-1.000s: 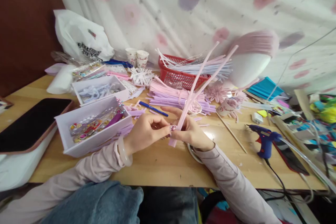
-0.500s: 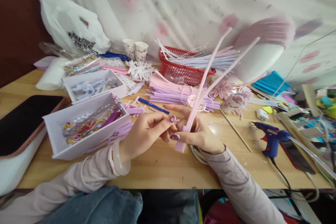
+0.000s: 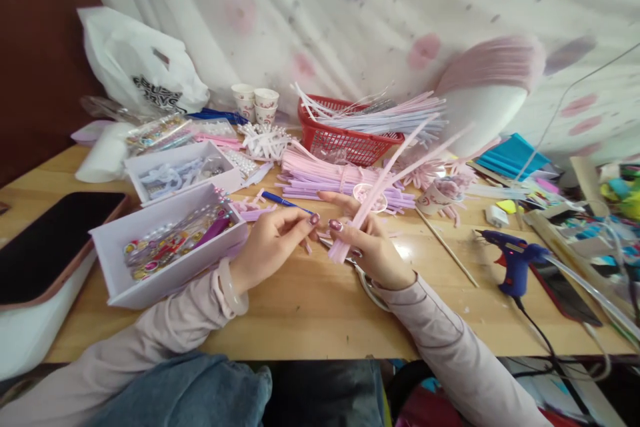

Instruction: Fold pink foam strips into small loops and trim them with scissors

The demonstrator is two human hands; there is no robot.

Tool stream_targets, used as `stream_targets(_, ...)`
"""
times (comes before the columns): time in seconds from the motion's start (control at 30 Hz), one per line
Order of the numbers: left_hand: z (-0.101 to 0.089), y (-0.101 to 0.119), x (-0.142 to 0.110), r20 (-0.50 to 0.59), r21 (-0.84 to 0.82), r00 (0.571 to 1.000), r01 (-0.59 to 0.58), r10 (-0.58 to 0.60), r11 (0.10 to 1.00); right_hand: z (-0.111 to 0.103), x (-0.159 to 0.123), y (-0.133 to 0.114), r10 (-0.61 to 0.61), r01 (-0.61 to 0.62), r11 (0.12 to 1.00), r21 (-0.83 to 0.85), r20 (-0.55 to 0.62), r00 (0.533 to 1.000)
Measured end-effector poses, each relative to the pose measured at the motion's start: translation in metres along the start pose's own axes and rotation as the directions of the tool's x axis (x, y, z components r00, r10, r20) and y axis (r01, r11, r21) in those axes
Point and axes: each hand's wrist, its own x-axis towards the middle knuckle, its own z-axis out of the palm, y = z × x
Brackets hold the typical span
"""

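Note:
My right hand (image 3: 383,250) grips a few long pink pipe cleaners (image 3: 375,195) between thumb and fingers. Their two free ends spread up and away, while the lower ends stick out below the thumb. Close by on the left, my left hand (image 3: 280,237) has thumb and forefinger pinched together; whatever lies between them is too small to make out. The hands are slightly apart. Beneath my right hand, scissors (image 3: 371,290) lie on the wooden table (image 3: 310,327), partly covered. A blue pen (image 3: 283,200) lies behind my left hand.
Bundled pink and lilac pipe cleaners (image 3: 320,177) lie before a red basket (image 3: 345,140). White boxes (image 3: 170,293) with trinkets stand left, near a phone (image 3: 55,240). A blue glue gun (image 3: 515,260), a wooden stick (image 3: 447,247) and a paper cup (image 3: 435,200) are on the right.
My hands have drawn slightly apart. The pipe cleaners in my right hand have tipped lower and away from me, and the lilac piece around them no longer shows. More of the scissors is visible.

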Motion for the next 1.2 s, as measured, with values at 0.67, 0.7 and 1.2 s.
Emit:
stream_targets(0.67,0.002,-0.002,-0.007,0.129,0.335,0.929,-0.369,0.346,0.867,-0.005,0.008,0.019,-0.014,0.004,0.996,0.084,0.11,0.994)
stream_targets(0.7,0.002,-0.001,-0.007,0.138,0.33,0.928,-0.373,0.347,0.867,-0.005,0.007,0.019,-0.019,0.01,0.997,0.082,0.112,0.994)
stream_targets(1.2,0.001,-0.006,-0.008,0.205,0.433,0.892,-0.452,0.403,0.78,-0.005,0.006,0.015,-0.049,0.053,0.998,-0.02,0.172,0.984)
